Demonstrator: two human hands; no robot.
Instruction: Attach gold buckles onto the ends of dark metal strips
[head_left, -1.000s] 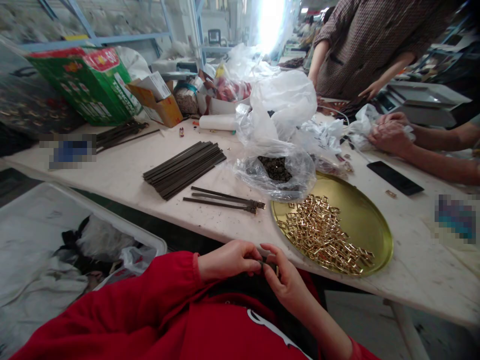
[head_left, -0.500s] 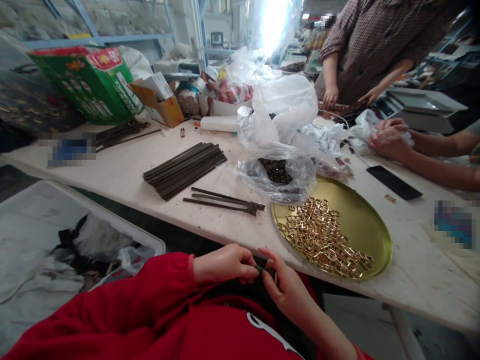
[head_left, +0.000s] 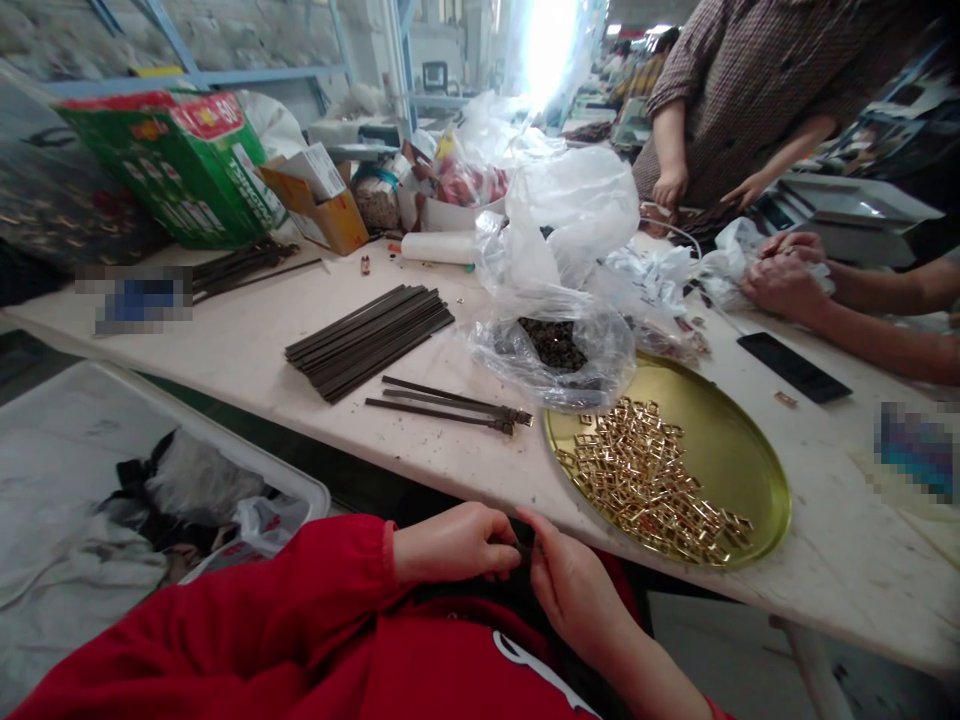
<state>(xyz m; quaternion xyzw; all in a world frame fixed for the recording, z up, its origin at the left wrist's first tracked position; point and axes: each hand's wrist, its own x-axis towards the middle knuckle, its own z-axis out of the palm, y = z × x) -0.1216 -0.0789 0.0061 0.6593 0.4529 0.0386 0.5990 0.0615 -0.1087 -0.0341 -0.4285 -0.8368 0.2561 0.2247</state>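
Note:
Just off the table's near edge, my left hand (head_left: 465, 541) and my right hand (head_left: 576, 583) meet at the fingertips over my lap. Both are closed on a thin dark strap (head_left: 526, 551), of which only a short piece shows between them. On the table ahead lie three dark straps (head_left: 442, 401) with buckles at their right ends. Behind these is a neat stack of plain dark straps (head_left: 367, 340). To the right, a round gold tray (head_left: 739, 430) holds a heap of gold buckles (head_left: 652, 480).
An open plastic bag (head_left: 480, 350) with small dark pieces touches the tray. A phone (head_left: 795, 367) lies at right, near a co-worker's hands (head_left: 787, 280). Another person stands behind. A green box (head_left: 169, 170) is at back left, a white bin (head_left: 300, 500) below the table.
My right hand's fingers have drawn together and turned over the strap, hiding the gold glint seen there before. My left hand has shifted slightly. The items on the table stay put.

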